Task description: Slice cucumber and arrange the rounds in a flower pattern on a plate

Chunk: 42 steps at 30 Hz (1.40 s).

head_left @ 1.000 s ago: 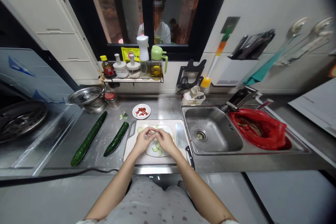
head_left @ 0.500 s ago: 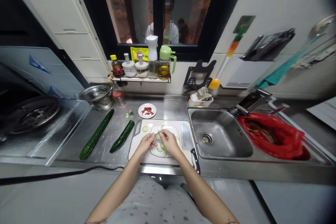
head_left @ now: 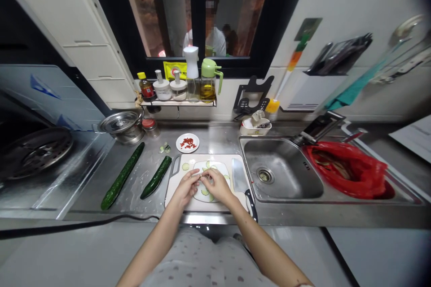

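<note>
Over a white plate (head_left: 222, 167), my left hand (head_left: 187, 187) and my right hand (head_left: 217, 185) meet at the fingertips. Both look closed in a pinch, and whatever sits between their fingers is too small to make out. Thin pale-green cucumber slices (head_left: 211, 197) lie around the plate, partly covered by my hands. Beneath the plate is a light cutting board (head_left: 202, 207), with a loose cucumber slice (head_left: 185, 167) near its upper left corner. A kitchen knife (head_left: 239, 175) rests along the board's right side, black handle toward me.
Left of the board lie a cut cucumber (head_left: 156, 177) and a longer cucumber (head_left: 123, 176). Behind the board stands a small dish of chopped red pieces (head_left: 195, 137). To the right is a sink (head_left: 286, 170) with a red plastic bag (head_left: 367, 175) beside it. A lidded pot (head_left: 126, 133) stands back left.
My left fingers have straightened somewhat and come up against the right fingertips. The whole view has shifted slightly. The cucumbers, knife and dish stay in place.
</note>
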Tool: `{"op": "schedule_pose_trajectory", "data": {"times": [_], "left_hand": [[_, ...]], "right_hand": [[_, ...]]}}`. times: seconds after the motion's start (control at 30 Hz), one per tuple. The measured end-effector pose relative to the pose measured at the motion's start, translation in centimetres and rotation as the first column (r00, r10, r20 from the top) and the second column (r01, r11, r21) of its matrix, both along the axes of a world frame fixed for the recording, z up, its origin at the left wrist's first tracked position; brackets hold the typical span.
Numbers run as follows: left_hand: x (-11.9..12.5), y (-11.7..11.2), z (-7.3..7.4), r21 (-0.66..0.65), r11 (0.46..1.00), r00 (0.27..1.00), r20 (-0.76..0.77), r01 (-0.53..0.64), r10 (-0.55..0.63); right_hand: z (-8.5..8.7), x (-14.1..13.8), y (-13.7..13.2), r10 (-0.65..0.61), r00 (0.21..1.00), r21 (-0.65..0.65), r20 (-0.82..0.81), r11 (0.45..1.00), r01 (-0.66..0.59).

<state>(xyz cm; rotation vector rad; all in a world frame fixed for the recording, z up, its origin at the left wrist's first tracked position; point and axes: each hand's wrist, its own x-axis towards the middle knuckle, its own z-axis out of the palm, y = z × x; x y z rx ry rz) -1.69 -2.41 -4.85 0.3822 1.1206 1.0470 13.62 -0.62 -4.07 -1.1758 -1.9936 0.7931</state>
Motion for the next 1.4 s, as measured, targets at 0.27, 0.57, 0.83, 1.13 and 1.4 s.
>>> {"op": "schedule_pose_trajectory", "data": {"times": [0.27,0.57,0.83,1.13,1.4], "left_hand": [[0.2,0.5,-0.4,0.232,0.964,0.939,-0.340,0.132,-0.047],[-0.7,1.2,-2.1,0.312,0.922,0.915,-0.391,0.230,-0.096],[-1.9,2.6,-4.7,0.302,0.913,0.844,-0.530,0.275,-0.080],[-2.1,3.4,-5.8,0.199,0.874,0.449,-0.893,0.444,-0.025],[-1.8,3.6,-6.3,0.137,0.824,0.184,-0.982,0.550,0.041]], "right_hand": [[-0.3,0.7,-0.7,-0.028,0.993,-0.057,0.119,0.998,0.035],[-1.7,0.8,-0.6,-0.028,0.988,-0.159,0.154,0.986,0.053],[-3.3,-0.5,0.6,0.011,0.970,-0.241,0.243,0.969,0.049],[-4.5,-1.8,2.0,0.042,0.880,-0.232,0.473,0.970,0.079],[-4.3,-2.8,2.0,0.032,0.761,-0.158,0.648,0.983,0.092]]}}
